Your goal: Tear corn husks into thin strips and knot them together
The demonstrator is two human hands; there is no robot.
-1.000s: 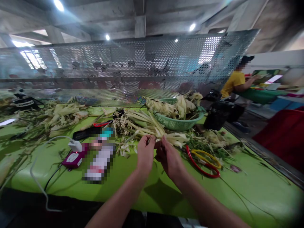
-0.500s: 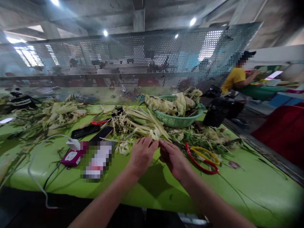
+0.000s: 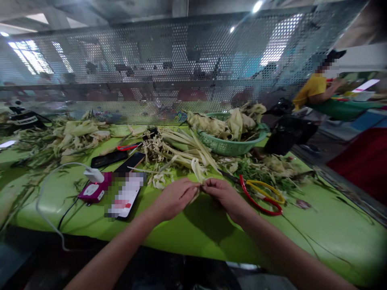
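Note:
Over the green table (image 3: 169,237), both hands meet at a pale strip of husk-like leaf (image 3: 198,170), whose wider end stands up above the fingers. My left hand (image 3: 178,197) is closed round its lower part, and a bit of the strip shows below the fingers. My right hand (image 3: 222,195) pinches the same piece from the right, fingertips close to the left ones. Just beyond lies a heap of pale stalks and leaves (image 3: 178,147). Scissors with red and yellow handles (image 3: 266,197) lie to the right of my right hand.
A green basket (image 3: 232,148) of dry husks stands behind. At left are a phone with a lit screen (image 3: 128,197), two dark phones, a purple power adapter (image 3: 92,191) with a white cable, and a leaf pile (image 3: 72,137). A person in yellow (image 3: 314,90) sits at far right.
The view has tilted down a little. My hands have drawn slightly apart at the knuckles, and more of the pale strip now shows above the fingertips.

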